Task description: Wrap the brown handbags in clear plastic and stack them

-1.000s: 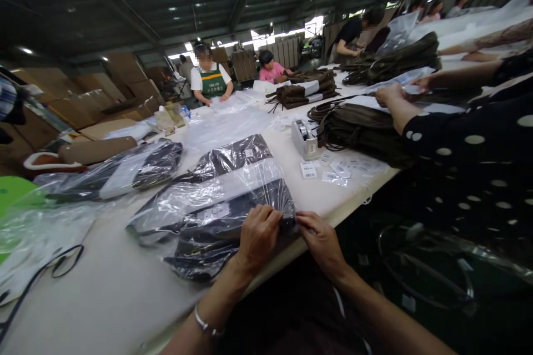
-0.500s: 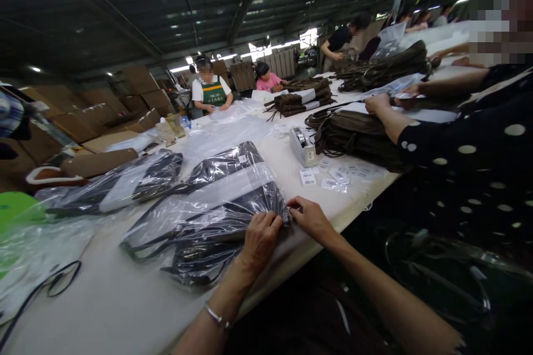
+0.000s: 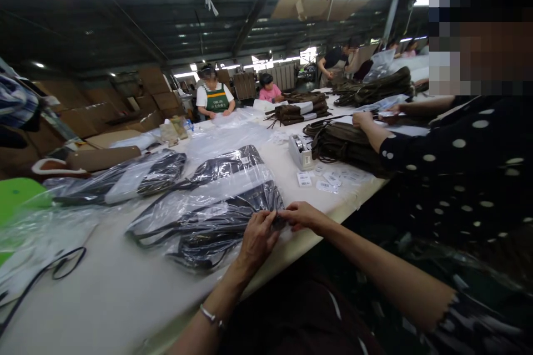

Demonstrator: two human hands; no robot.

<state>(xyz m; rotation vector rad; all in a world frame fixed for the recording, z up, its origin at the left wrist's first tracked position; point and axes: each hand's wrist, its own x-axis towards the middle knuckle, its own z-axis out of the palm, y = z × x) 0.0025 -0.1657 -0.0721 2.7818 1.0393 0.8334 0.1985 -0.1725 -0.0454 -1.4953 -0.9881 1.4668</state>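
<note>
A dark strapped bag in a clear plastic bag lies flat on the table in front of me, a white sheet across its middle. My left hand is closed on the near right end of the plastic, fingers bent over it. Close beside it, my right hand pinches the gathered plastic at the same corner; its fingertips almost meet the left ones. The plastic pulls into creases toward both hands. Further left lies a second dark bag in clear plastic.
A tape dispenser and printed labels lie to the right. Beyond them a co-worker in a dotted sleeve handles brown bags. A black cord and a green object are at left on the white table.
My right hand has come in to the left and now pinches the plastic beside my left hand. The left hand stays at the corner. The camera view has tilted up slightly.
</note>
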